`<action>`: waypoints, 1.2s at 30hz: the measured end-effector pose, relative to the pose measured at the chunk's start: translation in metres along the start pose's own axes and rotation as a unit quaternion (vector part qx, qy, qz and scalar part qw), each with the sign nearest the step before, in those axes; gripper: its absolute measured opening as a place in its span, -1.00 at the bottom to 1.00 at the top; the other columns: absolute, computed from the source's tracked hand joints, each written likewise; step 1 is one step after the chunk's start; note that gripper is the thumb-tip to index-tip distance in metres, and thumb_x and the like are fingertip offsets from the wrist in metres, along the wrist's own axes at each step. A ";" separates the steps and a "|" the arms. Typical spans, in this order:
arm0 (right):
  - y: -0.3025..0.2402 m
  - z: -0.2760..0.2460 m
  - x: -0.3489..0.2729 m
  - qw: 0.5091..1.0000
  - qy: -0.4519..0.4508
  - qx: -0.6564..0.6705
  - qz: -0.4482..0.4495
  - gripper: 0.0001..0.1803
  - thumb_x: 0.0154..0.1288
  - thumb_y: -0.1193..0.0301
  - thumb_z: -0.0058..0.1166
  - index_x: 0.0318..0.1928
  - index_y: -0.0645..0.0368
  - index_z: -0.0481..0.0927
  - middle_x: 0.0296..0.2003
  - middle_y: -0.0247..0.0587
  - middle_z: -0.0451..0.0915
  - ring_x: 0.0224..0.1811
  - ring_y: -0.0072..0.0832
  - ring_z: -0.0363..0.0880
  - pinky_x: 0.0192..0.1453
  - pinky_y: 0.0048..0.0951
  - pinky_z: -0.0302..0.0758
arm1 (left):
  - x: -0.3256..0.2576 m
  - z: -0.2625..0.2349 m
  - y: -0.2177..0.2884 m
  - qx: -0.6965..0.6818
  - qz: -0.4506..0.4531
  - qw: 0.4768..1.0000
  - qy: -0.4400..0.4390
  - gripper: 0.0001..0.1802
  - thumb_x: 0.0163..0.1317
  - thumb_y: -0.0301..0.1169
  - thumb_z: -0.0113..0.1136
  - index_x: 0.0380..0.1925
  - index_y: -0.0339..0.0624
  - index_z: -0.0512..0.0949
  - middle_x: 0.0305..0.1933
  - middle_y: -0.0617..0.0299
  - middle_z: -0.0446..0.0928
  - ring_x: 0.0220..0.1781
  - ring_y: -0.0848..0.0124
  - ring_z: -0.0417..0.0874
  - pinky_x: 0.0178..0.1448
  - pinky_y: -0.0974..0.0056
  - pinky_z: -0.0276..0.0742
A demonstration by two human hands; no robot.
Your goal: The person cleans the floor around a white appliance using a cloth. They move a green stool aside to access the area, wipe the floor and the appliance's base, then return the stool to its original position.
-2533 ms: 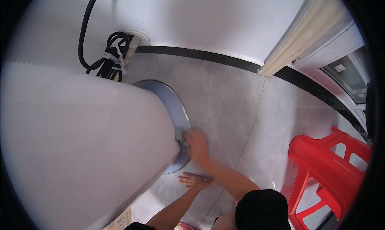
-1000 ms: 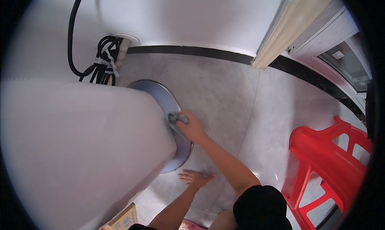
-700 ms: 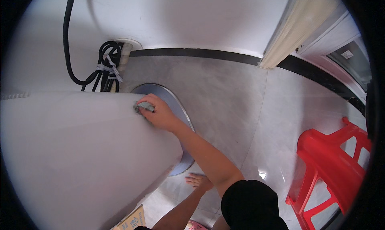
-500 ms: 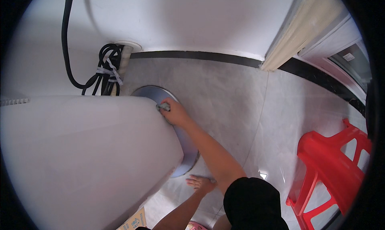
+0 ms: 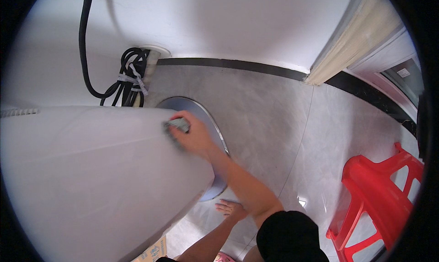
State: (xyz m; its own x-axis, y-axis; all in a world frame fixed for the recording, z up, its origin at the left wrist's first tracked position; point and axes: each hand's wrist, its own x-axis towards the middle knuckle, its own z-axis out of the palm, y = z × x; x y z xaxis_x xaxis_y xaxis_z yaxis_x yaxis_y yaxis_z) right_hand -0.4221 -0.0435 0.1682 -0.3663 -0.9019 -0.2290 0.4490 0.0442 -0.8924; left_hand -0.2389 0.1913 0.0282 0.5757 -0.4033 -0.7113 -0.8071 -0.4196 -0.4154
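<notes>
My right hand (image 5: 195, 133) grips a crumpled grey-green cloth (image 5: 178, 125), its edge blurred by motion. It presses the cloth against the rounded far-right side of a large white housing (image 5: 100, 170), which looks like a tall floor-standing appliance. Under the housing a round blue-grey base (image 5: 194, 107) with a shiny rim shows on the floor. Lower down, my left hand (image 5: 232, 210) is stretched out on the floor beside the base's near edge, fingers apart and holding nothing.
Black coiled cables (image 5: 132, 74), tied with a white strip, hang by a pipe at the wall. A red plastic stool (image 5: 379, 189) lies on its side at right. A cardboard box (image 5: 153, 252) sits below the housing. A wooden door frame (image 5: 352, 33) stands at far right.
My right hand has shifted with the cloth from the base and housing edge onto the housing's surface. My left hand stays on the floor. The view has moved slightly.
</notes>
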 end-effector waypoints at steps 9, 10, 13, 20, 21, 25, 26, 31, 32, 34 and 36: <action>0.080 -0.005 0.034 0.982 0.076 -0.169 -0.047 -0.73 0.01 0.40 0.05 -0.21 0.14 0.53 -0.24 -0.01 0.51 -0.21 -0.13 0.48 -0.16 -0.27 0.41 | 0.034 0.052 0.000 0.072 -0.125 0.924 0.355 -0.09 0.12 0.09 -0.17 0.28 -0.01 -0.40 0.37 0.06 -0.61 0.41 0.13 -0.56 0.39 0.03 -0.36; 0.096 -0.016 0.041 0.977 0.069 -0.198 -0.026 -0.73 0.00 0.40 0.05 -0.20 0.14 0.53 -0.23 -0.01 0.51 -0.19 -0.13 0.48 -0.14 -0.25 0.40 | 0.031 0.046 0.002 -0.001 -0.103 0.943 0.318 -0.21 0.21 0.05 -0.29 0.30 0.02 -0.35 0.39 0.11 -0.57 0.42 0.18 -0.52 0.39 0.05 -0.35; 0.112 -0.031 0.035 0.961 0.094 -0.258 -0.025 -0.69 -0.02 0.41 0.05 -0.18 0.17 0.53 -0.21 0.00 0.51 -0.15 -0.10 0.47 -0.08 -0.23 0.40 | -0.054 -0.026 0.039 -0.083 -0.077 0.991 0.069 -0.34 0.29 -0.02 -0.43 0.30 0.07 -0.34 0.40 0.17 -0.53 0.43 0.25 -0.50 0.40 0.07 -0.32; 0.120 -0.031 -0.070 0.967 0.095 -0.237 -0.012 -0.65 -0.04 0.42 0.09 -0.17 0.25 0.48 -0.20 0.03 0.48 -0.11 -0.08 0.43 -0.02 -0.22 0.37 | 0.009 0.011 -0.004 -0.053 0.017 0.996 0.064 0.46 -0.29 0.11 0.36 0.19 -0.17 -0.66 0.31 -0.15 -0.72 0.36 -0.06 -0.65 0.34 -0.14 -0.32; 0.123 -0.032 -0.086 0.968 0.086 -0.235 -0.015 -0.64 -0.05 0.41 0.11 -0.17 0.23 0.48 -0.21 0.05 0.49 -0.12 -0.06 0.44 -0.03 -0.21 0.38 | 0.009 0.010 -0.006 -0.044 0.021 0.997 0.067 0.52 -0.37 0.10 0.40 0.17 -0.19 -0.68 0.30 -0.16 -0.73 0.36 -0.04 -0.66 0.33 -0.14 -0.31; 0.130 -0.056 -0.128 0.973 -0.048 -0.173 0.143 -0.67 0.02 0.37 0.10 -0.16 0.20 0.49 -0.17 -0.04 0.50 -0.16 -0.18 0.49 -0.08 -0.32 0.40 | 0.007 0.006 -0.009 -0.022 0.042 0.998 0.052 0.65 -0.55 0.15 0.46 0.13 -0.27 -0.72 0.27 -0.21 -0.75 0.36 -0.04 -0.67 0.33 -0.14 -0.31; 0.139 -0.068 -0.130 0.975 -0.059 -0.115 0.182 -0.67 0.03 0.35 0.11 -0.16 0.19 0.49 -0.17 -0.07 0.51 -0.17 -0.22 0.49 -0.09 -0.34 0.40 | 0.004 0.001 -0.006 -0.017 0.051 0.998 0.042 0.66 -0.56 0.19 0.45 0.13 -0.29 -0.72 0.27 -0.23 -0.75 0.35 -0.06 -0.67 0.33 -0.14 -0.32; 0.082 -0.064 -0.076 0.994 0.089 -0.064 0.031 -0.70 0.08 0.35 0.10 -0.15 0.17 0.48 -0.15 0.03 0.49 -0.09 -0.15 0.46 -0.01 -0.32 0.37 | -0.010 -0.006 -0.010 0.040 0.050 0.998 0.012 0.70 -0.63 0.29 0.40 0.11 -0.34 -0.73 0.25 -0.31 -0.74 0.33 -0.14 -0.68 0.33 -0.14 -0.35; 0.081 -0.060 -0.055 0.987 0.103 -0.118 -0.041 -0.67 0.06 0.38 0.10 -0.13 0.16 0.46 -0.15 -0.03 0.46 -0.08 -0.19 0.43 0.01 -0.34 0.35 | -0.014 -0.011 -0.006 0.047 0.048 0.998 0.002 0.71 -0.64 0.30 0.39 0.11 -0.35 -0.73 0.25 -0.32 -0.74 0.33 -0.15 -0.67 0.33 -0.14 -0.35; 0.092 -0.057 -0.027 0.963 0.097 -0.222 -0.121 -0.64 0.01 0.42 0.11 -0.11 0.16 0.45 -0.15 -0.08 0.43 -0.06 -0.21 0.39 0.02 -0.33 0.32 | -0.007 -0.006 -0.008 0.016 0.070 0.997 0.019 0.70 -0.62 0.29 0.40 0.11 -0.35 -0.73 0.25 -0.33 -0.73 0.33 -0.15 -0.66 0.33 -0.13 -0.35; 0.106 -0.052 -0.016 0.939 0.045 -0.311 -0.139 -0.62 -0.05 0.45 0.11 -0.12 0.16 0.45 -0.15 -0.07 0.41 -0.05 -0.16 0.36 0.03 -0.29 0.31 | 0.000 -0.003 -0.012 -0.027 0.067 0.997 0.016 0.69 -0.60 0.28 0.39 0.11 -0.35 -0.73 0.25 -0.33 -0.72 0.34 -0.16 -0.64 0.33 -0.13 -0.34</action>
State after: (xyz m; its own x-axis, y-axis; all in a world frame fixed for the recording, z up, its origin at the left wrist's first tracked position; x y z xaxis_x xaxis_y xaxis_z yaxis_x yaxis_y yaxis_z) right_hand -0.4107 -0.0022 0.0573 -0.4787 -0.8771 0.0396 -0.2264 0.0798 -0.9708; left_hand -0.2289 0.1938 0.0345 0.4671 -0.4842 -0.7399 -0.8698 -0.4021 -0.2860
